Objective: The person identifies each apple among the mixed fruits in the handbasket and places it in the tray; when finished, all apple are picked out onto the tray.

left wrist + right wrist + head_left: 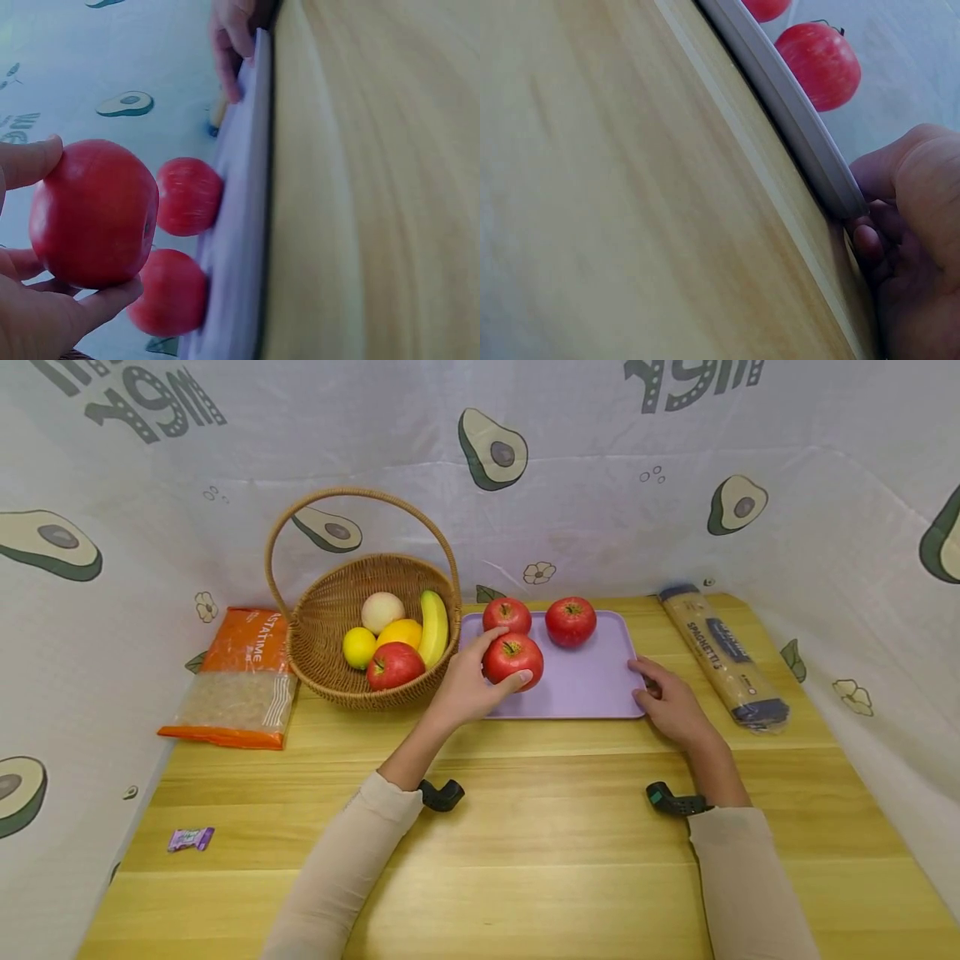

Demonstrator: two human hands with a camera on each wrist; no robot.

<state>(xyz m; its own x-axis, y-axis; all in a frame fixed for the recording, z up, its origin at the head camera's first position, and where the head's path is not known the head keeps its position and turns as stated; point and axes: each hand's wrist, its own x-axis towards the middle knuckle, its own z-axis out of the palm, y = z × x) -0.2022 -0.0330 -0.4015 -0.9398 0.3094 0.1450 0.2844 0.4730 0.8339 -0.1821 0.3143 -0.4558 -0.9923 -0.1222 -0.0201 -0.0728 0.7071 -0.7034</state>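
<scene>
Red apple [513,663] in L hand [467,685], above lilac tray [588,685].

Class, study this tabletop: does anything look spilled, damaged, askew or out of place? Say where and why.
Nothing looks spilled or damaged. The small purple packet seems slightly out of place, lying alone near the left edge of the table. The spaghetti pack slants rather than lining up with the tray.

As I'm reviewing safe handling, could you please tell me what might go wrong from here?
The held apple could slip, since the left hand only grips it between fingers and thumb. If lowered, it might bump the rear-left apple on the tray. If the right hand at the tray's right edge tilts it, that apple and the rear-right apple may roll.
</scene>
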